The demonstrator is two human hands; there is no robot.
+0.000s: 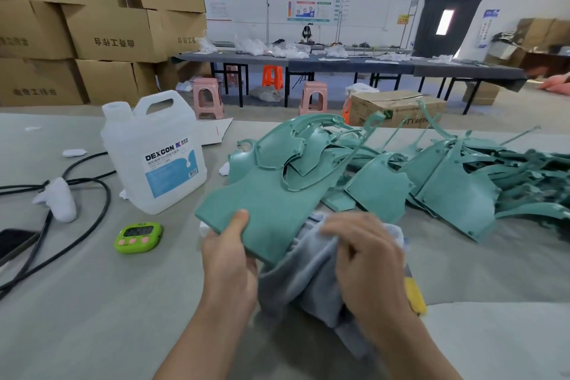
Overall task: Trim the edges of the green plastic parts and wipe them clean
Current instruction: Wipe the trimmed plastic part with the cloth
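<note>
L hand (229,259) grips the near edge of a big green part (265,203), thumb pressed on top. R hand (367,259) has fingers curled round a gray cloth (305,271), bunched vs. the part's right edge. Part is tilted, just over the table (92,302). To the left: green timer (138,237), then white jug (154,151). Behind & right: pile of more green parts (447,176). Far back: brown boxes (101,31).

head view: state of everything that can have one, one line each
held green part: near edge raised, gripped by the left hand
left hand: thumb on top of the part, holding it
right hand: curled round the grey cloth
grey cloth: bunched, touching the part's near side
pile of green parts: loose heap on the table
jug: upright, cap on
timer: face up, display unreadable
</note>
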